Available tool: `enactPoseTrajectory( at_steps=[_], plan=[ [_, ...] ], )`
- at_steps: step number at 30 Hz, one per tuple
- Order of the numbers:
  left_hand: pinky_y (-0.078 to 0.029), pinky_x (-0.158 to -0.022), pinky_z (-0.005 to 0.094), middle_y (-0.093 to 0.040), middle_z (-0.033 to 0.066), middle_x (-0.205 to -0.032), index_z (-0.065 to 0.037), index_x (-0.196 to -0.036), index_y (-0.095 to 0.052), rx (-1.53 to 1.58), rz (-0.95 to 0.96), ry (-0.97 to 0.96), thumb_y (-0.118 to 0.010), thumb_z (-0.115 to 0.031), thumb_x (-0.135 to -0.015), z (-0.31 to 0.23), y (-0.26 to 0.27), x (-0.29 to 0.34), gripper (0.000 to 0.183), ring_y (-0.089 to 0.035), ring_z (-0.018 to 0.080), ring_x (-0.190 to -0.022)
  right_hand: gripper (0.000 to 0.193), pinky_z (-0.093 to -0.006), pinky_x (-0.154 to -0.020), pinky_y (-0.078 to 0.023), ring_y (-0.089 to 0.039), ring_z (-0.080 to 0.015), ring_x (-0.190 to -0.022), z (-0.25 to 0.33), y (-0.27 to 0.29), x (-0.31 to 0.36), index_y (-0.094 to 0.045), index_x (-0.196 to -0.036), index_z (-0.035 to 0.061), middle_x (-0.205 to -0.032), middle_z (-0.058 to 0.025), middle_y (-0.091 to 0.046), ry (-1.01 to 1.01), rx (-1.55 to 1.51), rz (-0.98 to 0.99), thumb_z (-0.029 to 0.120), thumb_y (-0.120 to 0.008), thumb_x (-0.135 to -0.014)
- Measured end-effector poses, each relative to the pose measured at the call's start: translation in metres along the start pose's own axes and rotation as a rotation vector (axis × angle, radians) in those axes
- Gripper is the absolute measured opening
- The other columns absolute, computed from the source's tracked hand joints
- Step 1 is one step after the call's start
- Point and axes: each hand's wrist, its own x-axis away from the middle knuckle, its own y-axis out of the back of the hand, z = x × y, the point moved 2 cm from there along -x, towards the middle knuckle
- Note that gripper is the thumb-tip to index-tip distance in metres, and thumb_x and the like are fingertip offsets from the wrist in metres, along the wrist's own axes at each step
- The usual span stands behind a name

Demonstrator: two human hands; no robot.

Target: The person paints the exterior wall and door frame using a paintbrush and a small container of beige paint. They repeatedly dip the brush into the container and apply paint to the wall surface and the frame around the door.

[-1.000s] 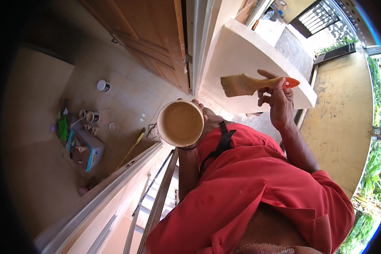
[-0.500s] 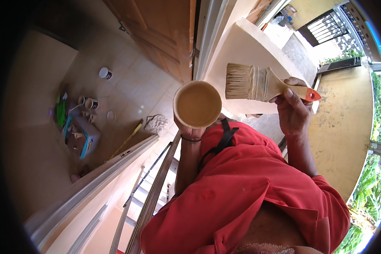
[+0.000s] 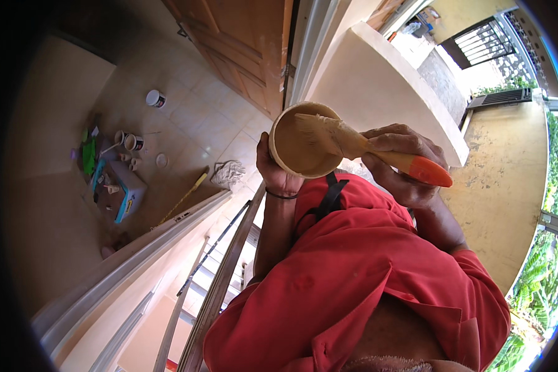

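My left hand point(image 3: 278, 170) is wrapped round a round paint tub point(image 3: 275, 155) of beige paint, its thumb along the outer wall. The tub is tilted, its mouth facing up toward me. A wide paintbrush point(image 3: 353, 144) with a wooden handle and an orange-red end is gripped in my right hand point(image 3: 406, 161). Its bristles are inside the tub, at the paint or against the inner wall; I cannot tell which. Beige paint coats the bristles and the metal band.
Left, on the tiled floor, are several small tubs point(image 3: 134, 142), a grey and blue box point(image 3: 130, 192), a rag point(image 3: 227, 174) and a yellow-handled tool point(image 3: 199, 181). A brown door point(image 3: 242, 43) stands ahead. A wooden rail point(image 3: 229, 273) and a low curved wall point(image 3: 390, 93) are close by.
My right hand has brought the brush leftward from beside the tub and put its bristles inside. The tub has tilted and shifted slightly right and up.
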Motion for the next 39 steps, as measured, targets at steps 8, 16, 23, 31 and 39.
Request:
enactPoseTrajectory(
  at_steps=[8, 16, 23, 31, 39],
  plan=[
    [-0.046, -0.117, 0.0550, -0.065, 0.0171, -0.144, -0.005, -0.144, -0.061, -0.020, -0.181, -0.048, -0.044, -0.049, -0.110, 0.001, -0.013, -0.003, 0.059, -0.061, 0.0365, -0.133, 0.029, -0.0339, -0.069, -0.061, -0.078, -0.0251, -0.082, -0.009, -0.013, -0.009, -0.072, -0.108, 0.0024, -0.094, -0.0127, -0.076, 0.043, 0.041, 0.082, -0.001, -0.082, -0.081],
    [-0.045, -0.117, 0.0550, -0.066, 0.0189, -0.143, -0.004, -0.143, -0.062, -0.048, -0.120, -0.051, -0.045, -0.049, -0.110, 0.001, -0.017, -0.005, 0.058, -0.061, 0.0369, -0.133, 0.031, -0.0343, -0.071, -0.061, -0.077, -0.0249, -0.082, -0.014, -0.016, -0.007, -0.073, -0.111, 0.0035, -0.096, -0.0107, -0.075, -0.006, 0.028, 0.127, -0.001, -0.082, -0.082],
    [-0.045, -0.118, 0.0556, -0.065, 0.0187, -0.144, -0.004, -0.144, -0.062, -0.122, -0.174, -0.061, -0.045, -0.049, -0.110, -0.001, -0.011, -0.004, 0.059, -0.060, 0.0366, -0.135, 0.031, -0.0318, -0.074, -0.060, -0.077, -0.0226, -0.086, -0.011, -0.010, -0.005, -0.073, -0.111, 0.0032, -0.097, -0.0117, -0.075, -0.062, -0.046, 0.073, -0.004, -0.082, -0.082],
    [-0.043, -0.119, 0.0565, -0.062, 0.0153, -0.148, -0.006, -0.146, -0.060, -0.026, -0.190, -0.074, -0.047, -0.050, -0.108, -0.002, 0.001, -0.003, 0.060, -0.057, 0.0363, -0.139, 0.023, -0.0282, -0.065, -0.056, -0.070, -0.0153, -0.078, -0.013, 0.003, 0.009, -0.072, -0.108, -0.0019, -0.096, -0.0105, -0.075, -0.469, -0.427, -0.270, -0.008, -0.079, -0.086],
    [-0.042, -0.120, 0.0581, -0.062, 0.0145, -0.148, -0.006, -0.146, -0.060, 0.041, -0.204, -0.056, -0.049, -0.048, -0.107, -0.004, 0.009, 0.000, 0.058, -0.056, 0.0359, -0.140, 0.014, -0.0261, -0.052, -0.050, -0.067, -0.0146, -0.065, -0.037, 0.003, 0.017, -0.071, -0.103, 0.0001, -0.090, -0.0114, -0.074, -0.757, -0.839, -0.397, 0.011, -0.077, -0.096]
  ],
)
